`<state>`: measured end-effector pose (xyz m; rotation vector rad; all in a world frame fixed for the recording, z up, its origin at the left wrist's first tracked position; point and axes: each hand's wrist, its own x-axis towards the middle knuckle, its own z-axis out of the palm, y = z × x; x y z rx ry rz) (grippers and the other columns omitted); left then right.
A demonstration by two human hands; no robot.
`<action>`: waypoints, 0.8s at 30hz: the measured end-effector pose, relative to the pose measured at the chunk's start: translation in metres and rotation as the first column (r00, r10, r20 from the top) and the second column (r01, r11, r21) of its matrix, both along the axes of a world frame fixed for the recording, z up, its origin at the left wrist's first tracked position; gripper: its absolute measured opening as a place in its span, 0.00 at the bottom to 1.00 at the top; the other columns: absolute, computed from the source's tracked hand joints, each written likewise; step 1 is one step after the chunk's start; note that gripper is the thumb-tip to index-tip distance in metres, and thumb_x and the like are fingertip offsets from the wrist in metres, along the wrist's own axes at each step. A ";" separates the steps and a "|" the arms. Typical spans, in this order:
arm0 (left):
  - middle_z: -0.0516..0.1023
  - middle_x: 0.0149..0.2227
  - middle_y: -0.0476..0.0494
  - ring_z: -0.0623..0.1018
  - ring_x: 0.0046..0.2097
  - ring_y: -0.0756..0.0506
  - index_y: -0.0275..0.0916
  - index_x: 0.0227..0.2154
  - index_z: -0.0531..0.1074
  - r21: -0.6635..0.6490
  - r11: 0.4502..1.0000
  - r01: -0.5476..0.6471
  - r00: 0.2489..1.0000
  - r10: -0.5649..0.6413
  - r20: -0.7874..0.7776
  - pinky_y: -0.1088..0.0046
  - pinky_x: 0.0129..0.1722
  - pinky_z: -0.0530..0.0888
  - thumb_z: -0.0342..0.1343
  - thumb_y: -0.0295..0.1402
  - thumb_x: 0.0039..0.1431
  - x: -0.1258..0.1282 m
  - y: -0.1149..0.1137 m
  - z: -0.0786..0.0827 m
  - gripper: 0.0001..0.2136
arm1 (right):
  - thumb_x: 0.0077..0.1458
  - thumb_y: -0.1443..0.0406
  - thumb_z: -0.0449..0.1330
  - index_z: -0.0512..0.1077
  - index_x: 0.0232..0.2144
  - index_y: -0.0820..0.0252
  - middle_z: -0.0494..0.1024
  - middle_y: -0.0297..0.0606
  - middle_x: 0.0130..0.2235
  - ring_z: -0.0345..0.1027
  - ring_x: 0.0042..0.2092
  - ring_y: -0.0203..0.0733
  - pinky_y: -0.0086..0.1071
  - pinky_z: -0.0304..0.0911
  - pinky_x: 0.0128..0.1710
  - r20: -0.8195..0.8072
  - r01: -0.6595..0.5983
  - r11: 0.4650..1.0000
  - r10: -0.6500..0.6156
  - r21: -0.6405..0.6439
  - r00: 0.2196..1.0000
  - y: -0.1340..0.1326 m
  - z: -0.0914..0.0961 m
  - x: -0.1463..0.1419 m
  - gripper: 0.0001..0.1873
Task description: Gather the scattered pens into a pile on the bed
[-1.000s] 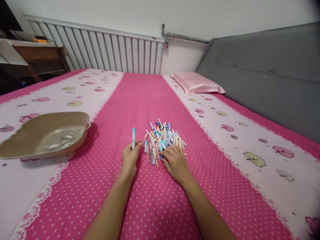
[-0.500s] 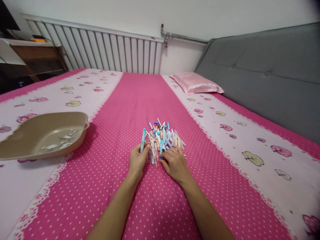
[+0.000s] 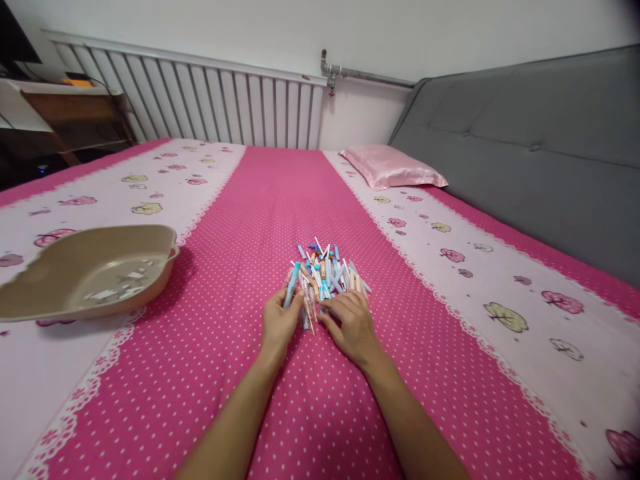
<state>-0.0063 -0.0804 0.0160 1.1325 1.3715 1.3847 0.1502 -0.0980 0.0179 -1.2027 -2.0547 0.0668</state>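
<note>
My left hand [image 3: 281,321] is closed round a light-blue marker [image 3: 293,285] with a turquoise end, which points up and away at a slant. In front of both hands lies a loose pile of pens and markers [image 3: 327,263] in blue, white, tan and clear plastic. At the pile's near right side is my right hand [image 3: 349,323], its thumb and forefinger pinched at the lower end of another light-blue marker [image 3: 325,289]; the fingers partly hide it. Several clear slim pens [image 3: 310,310] lie between the two hands.
A beige plastic basin [image 3: 165,257] with small white pieces inside stands on the left of the pink dotted bedspread [image 3: 280,193]. A pink pillow [image 3: 393,167] lies near the grey headboard [image 3: 525,147] at the right. A white radiator [image 3: 215,100] lines the back wall.
The marker in my left hand has moved slightly right and tilted toward the pile. My right hand stays at nearly the same spot, with its fingers shifted a little.
</note>
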 end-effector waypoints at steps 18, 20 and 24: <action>0.73 0.18 0.47 0.72 0.25 0.48 0.37 0.16 0.73 0.161 0.987 -0.025 0.963 0.067 -0.263 0.72 0.30 0.67 0.46 0.49 0.57 -0.003 -0.033 0.061 0.24 | 0.59 0.47 0.44 0.71 0.21 0.61 0.66 0.32 0.18 0.59 0.21 0.34 0.29 0.53 0.24 -0.590 0.036 0.926 -0.269 -0.376 0.762 -0.019 0.038 0.003 0.30; 0.72 0.17 0.47 0.71 0.24 0.49 0.37 0.15 0.71 0.175 0.984 0.041 0.973 0.000 -0.229 0.72 0.29 0.66 0.41 0.51 0.59 -0.003 -0.043 0.074 0.28 | 0.57 0.42 0.40 0.70 0.18 0.61 0.63 0.31 0.16 0.56 0.19 0.33 0.29 0.51 0.22 -0.647 -0.057 0.905 -0.257 -0.422 0.718 -0.029 0.055 0.003 0.35; 0.67 0.14 0.47 0.66 0.20 0.50 0.39 0.11 0.66 0.133 0.979 0.156 0.964 -0.121 -0.238 0.72 0.24 0.63 0.27 0.59 0.57 -0.002 -0.061 0.092 0.36 | 0.48 0.35 0.26 0.66 0.14 0.60 0.57 0.30 0.12 0.50 0.17 0.31 0.29 0.47 0.21 -0.647 -0.223 0.817 -0.221 -0.531 0.729 -0.049 0.083 0.001 0.45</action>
